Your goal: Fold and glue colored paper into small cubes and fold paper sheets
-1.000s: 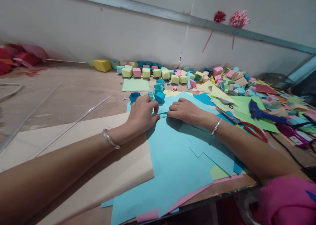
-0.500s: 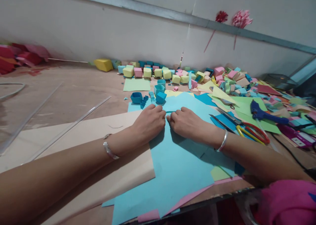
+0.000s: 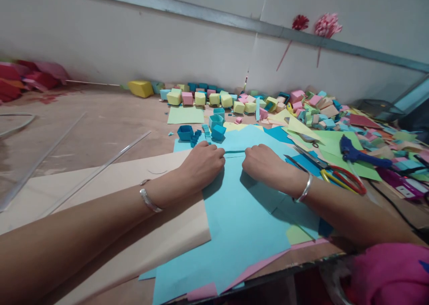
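Paper in pale peach [image 3: 181,227] is lying partly beneath the left hand [image 3: 205,164], which is resting with fingers curled inward at one end of a narrow blue strip [image 3: 235,152]. Spanning the gap level with the knuckles, that strip is lying over light-blue sheets [image 3: 231,229], while the right hand [image 3: 263,164] is resting, likewise curled, at its other end; fingertips are hiding from view, so I cannot tell whether either is pinching it. Red-handled scissors [image 3: 318,161] are lying further right.
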`<state>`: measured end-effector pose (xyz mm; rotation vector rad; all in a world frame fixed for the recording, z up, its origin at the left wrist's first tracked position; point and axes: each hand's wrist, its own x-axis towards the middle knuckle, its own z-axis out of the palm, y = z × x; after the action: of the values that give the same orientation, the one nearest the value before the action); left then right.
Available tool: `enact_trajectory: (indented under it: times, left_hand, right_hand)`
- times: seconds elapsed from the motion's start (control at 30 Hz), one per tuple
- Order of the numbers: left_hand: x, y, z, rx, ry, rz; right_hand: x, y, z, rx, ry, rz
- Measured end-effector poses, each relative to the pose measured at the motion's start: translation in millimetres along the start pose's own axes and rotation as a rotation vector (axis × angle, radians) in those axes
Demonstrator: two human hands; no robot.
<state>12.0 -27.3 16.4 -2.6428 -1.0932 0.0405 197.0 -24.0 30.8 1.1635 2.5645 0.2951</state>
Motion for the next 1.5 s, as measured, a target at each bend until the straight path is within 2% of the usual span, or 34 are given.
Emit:
enact_trajectory:
  times: [0.1, 0.23, 0.43, 0.53, 0.67, 0.73, 0.87, 1.03, 1.2, 1.27, 1.4, 1.5]
  left_hand:
    - [0, 0, 0.6, -0.028, 0.028, 0.005]
    - [0, 0, -0.3, -0.005, -0.003, 0.014]
    - [-1, -1, 0.5, -0.005, 0.033, 0.032]
    - [-1, 0, 2.1, 0.021, 0.079, 0.042]
    - [-1, 0, 3.8, 0.060, 0.117, 0.040]
    - [-1, -1, 4.2, 0.062, 0.118, 0.051]
    - [0, -3, 3.5, 0.030, 0.097, 0.081]
    - [-3, -1, -0.5, 0.017, 0.139, 0.052]
    - [-8, 5, -9.9, 0.093, -0.021, -0.015]
    - [-9, 7, -12.5, 0.131, -0.041, -0.057]
    - [-11, 10, -14.8, 0.190, 0.010, -0.167]
    - [-12, 11, -15.3, 0.228, 0.146, -0.206]
  right_hand:
    - [-1, 1, -3, -0.058, -0.040, 0.025]
    - [0, -3, -4, -0.053, -0.039, 0.038]
    - [-3, 0, -3, -0.068, -0.079, 0.231]
    - [-5, -3, -6, -0.074, -0.059, 0.254]
    - [-2, -17, -4, -0.068, 0.130, 0.158]
    - [1, -22, 2, -0.048, 0.181, 0.089]
    - [6, -23, 11, -0.051, 0.179, 0.009]
    - [5, -19, 11, -0.093, 0.182, -0.029]
    - [7, -17, 11, -0.086, 0.174, -0.025]
    - [8, -16, 11, -0.074, 0.182, -0.009]
    - [10, -15, 12, -0.079, 0.220, 0.025]
    - [11, -13, 12, -0.086, 0.248, -0.012]
